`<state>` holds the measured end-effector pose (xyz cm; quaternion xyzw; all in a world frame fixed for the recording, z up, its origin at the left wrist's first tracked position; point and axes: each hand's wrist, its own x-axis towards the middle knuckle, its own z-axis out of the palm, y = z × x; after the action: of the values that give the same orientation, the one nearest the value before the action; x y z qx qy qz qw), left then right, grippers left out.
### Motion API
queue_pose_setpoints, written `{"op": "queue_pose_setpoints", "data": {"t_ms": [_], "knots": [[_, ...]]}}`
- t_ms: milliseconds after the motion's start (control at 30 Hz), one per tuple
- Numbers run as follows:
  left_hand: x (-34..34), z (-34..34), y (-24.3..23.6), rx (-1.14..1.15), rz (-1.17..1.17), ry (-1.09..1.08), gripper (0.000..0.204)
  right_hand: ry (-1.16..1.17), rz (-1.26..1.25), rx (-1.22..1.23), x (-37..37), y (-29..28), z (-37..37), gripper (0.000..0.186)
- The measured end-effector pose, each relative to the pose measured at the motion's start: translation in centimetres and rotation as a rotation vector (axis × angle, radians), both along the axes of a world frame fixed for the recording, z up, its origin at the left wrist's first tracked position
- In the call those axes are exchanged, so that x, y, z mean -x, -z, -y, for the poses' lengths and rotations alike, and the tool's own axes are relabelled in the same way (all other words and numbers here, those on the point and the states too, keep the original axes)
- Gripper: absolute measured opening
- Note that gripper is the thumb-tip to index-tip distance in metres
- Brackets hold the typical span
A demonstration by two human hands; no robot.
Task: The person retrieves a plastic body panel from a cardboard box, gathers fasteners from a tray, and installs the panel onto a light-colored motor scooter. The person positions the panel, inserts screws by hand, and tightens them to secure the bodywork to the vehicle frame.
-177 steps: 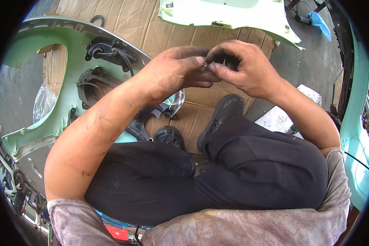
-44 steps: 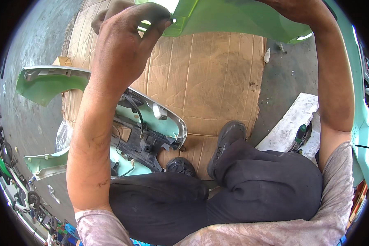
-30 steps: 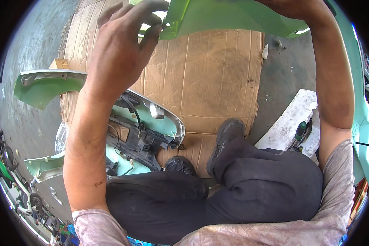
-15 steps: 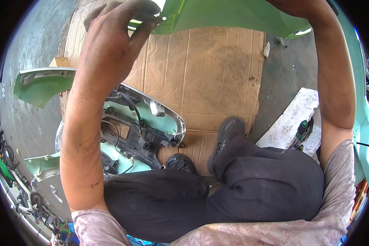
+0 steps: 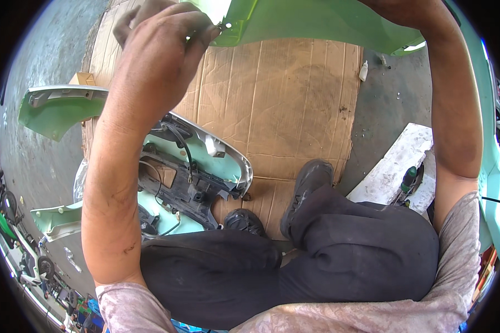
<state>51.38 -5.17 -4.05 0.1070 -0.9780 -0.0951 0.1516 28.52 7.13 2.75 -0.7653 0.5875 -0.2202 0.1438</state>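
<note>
A curved green plastic panel [image 5: 322, 23] is held up at the top of the view. My left hand [image 5: 161, 58] is closed at its left corner, thumb and forefinger pinched by a small hole in the edge. A tiny dark piece shows at those fingertips, too small to name. My right hand [image 5: 408, 11] reaches to the panel's right part; its fingers are cut off by the upper edge and hidden. Below my left wrist lies a pale green body panel [image 5: 236, 161] with a black plastic frame [image 5: 189, 191] and cables.
Flattened cardboard [image 5: 283, 105] covers the floor ahead of my shoes [image 5: 308, 188]. Another green panel [image 5: 55, 114] lies at the left, near a small cardboard box [image 5: 82, 79]. A white board [image 5: 389, 166] with a green-handled tool [image 5: 409, 176] is at the right, a small white bottle [image 5: 364, 71] beyond.
My left hand has shifted slightly right along the panel's corner, its fingers still pinched there. The panel's right end sits slightly lower. My right arm has barely moved.
</note>
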Motion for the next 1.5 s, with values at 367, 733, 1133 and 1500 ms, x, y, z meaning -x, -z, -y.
{"op": "queue_pose_setpoints", "data": {"t_ms": [367,733,1133,1500], "knots": [[-0.3,0.3,1.3,-0.044,-0.075,0.049,0.017,0.067,-0.083,-0.056,-0.2,-0.9,-0.4,0.02],[-0.2,-0.3,2.4,-0.132,-0.178,0.073,0.013,-0.053,0.099,-0.098,-0.2,-1.0,0.1,0.019],[-0.3,-0.1,3.6,-0.056,-0.16,0.169,0.012,-0.108,-0.057,-0.055,-1.2,-0.6,-0.1,0.017],[-1.3,0.3,4.3,-0.136,-0.076,0.114,0.014,-0.159,-0.06,-0.095,-1.6,0.0,0.5,0.018]]}}
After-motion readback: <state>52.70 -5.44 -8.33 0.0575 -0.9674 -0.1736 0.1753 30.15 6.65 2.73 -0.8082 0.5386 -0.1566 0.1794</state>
